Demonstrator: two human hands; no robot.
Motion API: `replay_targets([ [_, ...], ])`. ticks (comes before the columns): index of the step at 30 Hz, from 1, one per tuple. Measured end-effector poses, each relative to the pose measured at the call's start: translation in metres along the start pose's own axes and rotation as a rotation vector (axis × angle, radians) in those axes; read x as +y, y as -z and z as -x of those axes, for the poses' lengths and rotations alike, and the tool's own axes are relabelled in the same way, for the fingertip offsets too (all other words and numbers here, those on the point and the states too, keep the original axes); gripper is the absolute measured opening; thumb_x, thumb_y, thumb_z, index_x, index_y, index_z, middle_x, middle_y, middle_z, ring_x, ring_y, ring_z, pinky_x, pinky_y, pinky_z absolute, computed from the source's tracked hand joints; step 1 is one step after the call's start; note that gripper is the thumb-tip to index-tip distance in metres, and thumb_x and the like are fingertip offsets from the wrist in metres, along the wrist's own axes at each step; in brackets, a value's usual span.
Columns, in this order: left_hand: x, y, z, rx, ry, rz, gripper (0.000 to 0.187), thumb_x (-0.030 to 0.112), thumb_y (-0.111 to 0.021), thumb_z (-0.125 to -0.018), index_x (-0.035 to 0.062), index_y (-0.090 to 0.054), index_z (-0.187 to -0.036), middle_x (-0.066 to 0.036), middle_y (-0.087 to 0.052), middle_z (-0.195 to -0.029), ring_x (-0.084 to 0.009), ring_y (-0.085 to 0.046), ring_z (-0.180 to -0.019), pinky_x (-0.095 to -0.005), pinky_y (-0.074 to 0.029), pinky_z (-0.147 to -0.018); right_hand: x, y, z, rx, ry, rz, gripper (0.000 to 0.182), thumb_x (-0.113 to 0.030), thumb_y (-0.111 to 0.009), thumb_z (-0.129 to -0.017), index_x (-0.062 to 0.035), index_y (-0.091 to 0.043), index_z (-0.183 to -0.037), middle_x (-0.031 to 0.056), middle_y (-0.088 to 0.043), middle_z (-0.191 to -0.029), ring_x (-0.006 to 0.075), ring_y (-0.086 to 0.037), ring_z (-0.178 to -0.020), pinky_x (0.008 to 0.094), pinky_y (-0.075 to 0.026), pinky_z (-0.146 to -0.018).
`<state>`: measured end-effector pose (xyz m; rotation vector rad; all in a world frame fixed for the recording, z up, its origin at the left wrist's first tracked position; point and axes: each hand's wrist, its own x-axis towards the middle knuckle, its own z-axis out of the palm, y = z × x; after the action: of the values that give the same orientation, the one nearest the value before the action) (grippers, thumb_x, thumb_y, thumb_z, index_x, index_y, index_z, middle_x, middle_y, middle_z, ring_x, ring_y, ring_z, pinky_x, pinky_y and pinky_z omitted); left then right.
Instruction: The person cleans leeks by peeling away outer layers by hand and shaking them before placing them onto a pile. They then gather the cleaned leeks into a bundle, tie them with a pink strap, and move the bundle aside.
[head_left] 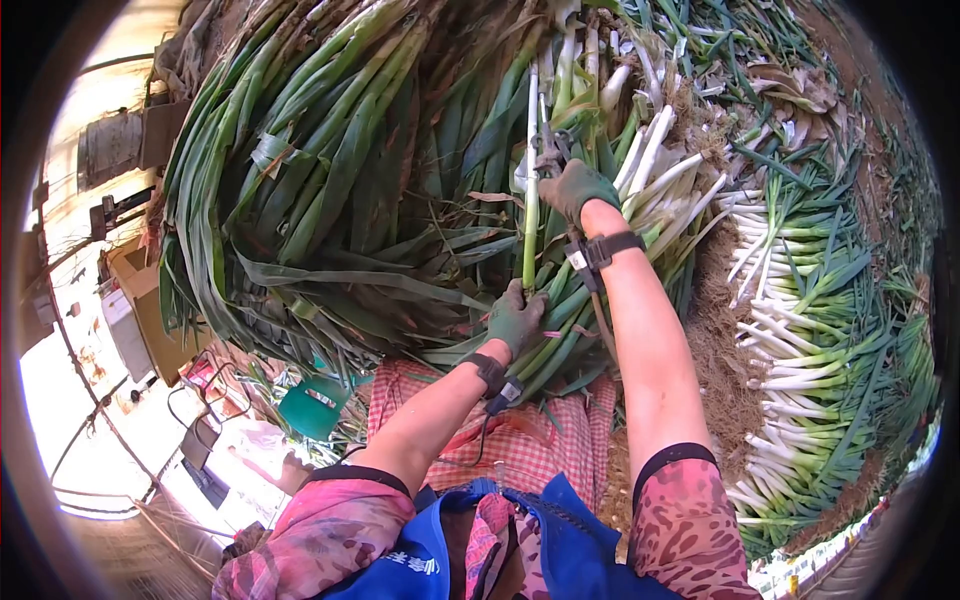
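Note:
My left hand [515, 318], in a dark green glove, is closed around the green lower part of a long green onion [531, 205]. Its white end points away from me, up the view. Further up, my gloved right hand [580, 188] grips a dark air gun [551, 148], whose front end sits right at the white shank. A hose [603, 325] trails from beneath that hand toward my lap. Long leaves of a big heap of green onions [330, 190] spread to the left of both hands. More white shanks [655, 165] lie right of my right hand.
On the right, a long row of cleaned green onions [790, 340] lies with white ends toward me, beside a strip of loose roots [715, 345]. A red checked cloth [540, 440] covers my lap. A green plastic piece [312, 406] and a cardboard box [150, 300] are at left.

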<state>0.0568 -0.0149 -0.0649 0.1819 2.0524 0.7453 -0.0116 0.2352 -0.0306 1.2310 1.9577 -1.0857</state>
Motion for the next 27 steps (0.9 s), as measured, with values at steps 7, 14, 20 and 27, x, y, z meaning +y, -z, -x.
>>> replay_targets([
  [7,0.015,0.005,0.003,0.036,-0.015,-0.197,0.048,0.041,-0.065,-0.083,0.0032,-0.057,-0.111,-0.020,-0.066,-0.102,-0.0373,-0.063,-0.096,-0.0432,-0.048,-0.084,-0.002,-0.003,0.024,-0.060,0.035,0.050,0.054,-0.041,-0.068,-0.073,-0.0018,-0.067,-0.111,0.0265,-0.065,-0.113,0.0365,-0.064,-0.108,0.0397,-0.049,-0.095],
  [14,-0.022,0.010,0.001,-0.253,-0.099,-0.670,0.071,0.059,-0.058,-0.079,0.0023,-0.057,-0.121,-0.022,-0.061,-0.121,-0.0382,-0.058,-0.113,-0.0484,-0.040,-0.101,0.055,-0.097,0.050,-0.169,0.260,-0.148,0.065,-0.058,-0.052,-0.082,-0.0027,-0.059,-0.115,0.0269,-0.066,-0.105,0.0401,-0.062,-0.107,0.0420,-0.048,-0.096],
  [20,-0.004,-0.090,0.020,-0.618,-0.133,-0.450,0.071,0.056,-0.052,-0.088,0.0018,-0.048,-0.133,-0.024,-0.060,-0.125,-0.0375,-0.058,-0.116,-0.0428,-0.037,-0.105,0.184,-0.087,0.072,-0.013,0.144,0.185,0.053,-0.048,-0.060,-0.080,-0.0038,-0.056,-0.109,0.0228,-0.067,-0.103,0.0400,-0.064,-0.100,0.0475,-0.050,-0.086],
  [27,0.087,-0.081,0.031,-0.846,-0.108,-0.246,0.055,0.041,-0.057,-0.091,0.0045,-0.055,-0.132,-0.022,-0.060,-0.126,-0.0339,-0.058,-0.117,-0.0403,-0.041,-0.105,0.267,-0.065,0.076,0.113,-0.102,0.080,0.054,-0.038,-0.069,-0.075,-0.0056,-0.053,-0.115,0.0221,-0.066,-0.110,0.0378,-0.063,-0.103,0.0445,-0.049,-0.089],
])
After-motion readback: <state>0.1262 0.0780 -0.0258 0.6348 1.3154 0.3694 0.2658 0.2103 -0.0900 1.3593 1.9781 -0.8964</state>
